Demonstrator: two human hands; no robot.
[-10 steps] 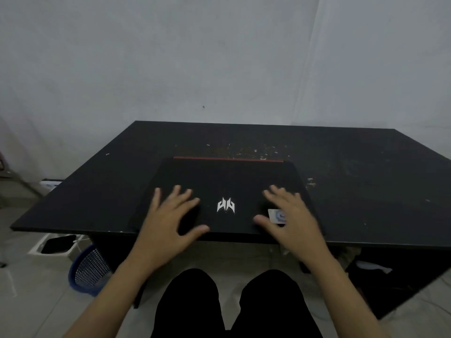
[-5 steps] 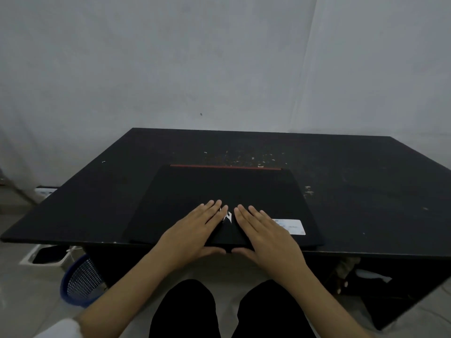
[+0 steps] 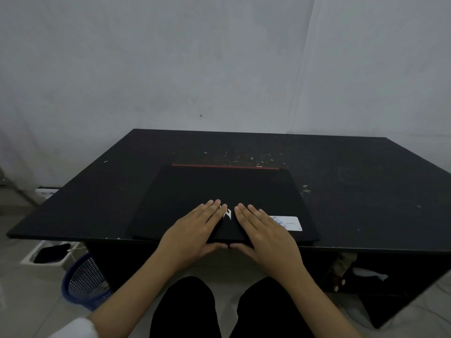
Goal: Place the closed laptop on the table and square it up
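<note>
Laptop [image 3: 219,189] lid matt black; table [image 3: 366,179] matt, scuffed, speckled; sticker [image 3: 290,223] paper

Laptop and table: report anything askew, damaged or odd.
The laptop lies flat and roughly square, front edge slightly overhanging the table. Pale flecks litter the tabletop behind it. No visible damage.

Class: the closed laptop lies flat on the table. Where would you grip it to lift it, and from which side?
Grip the laptop by its long front edge, from the near side: it slightly overhangs the table rim there, leaving room for fingers underneath.
</note>
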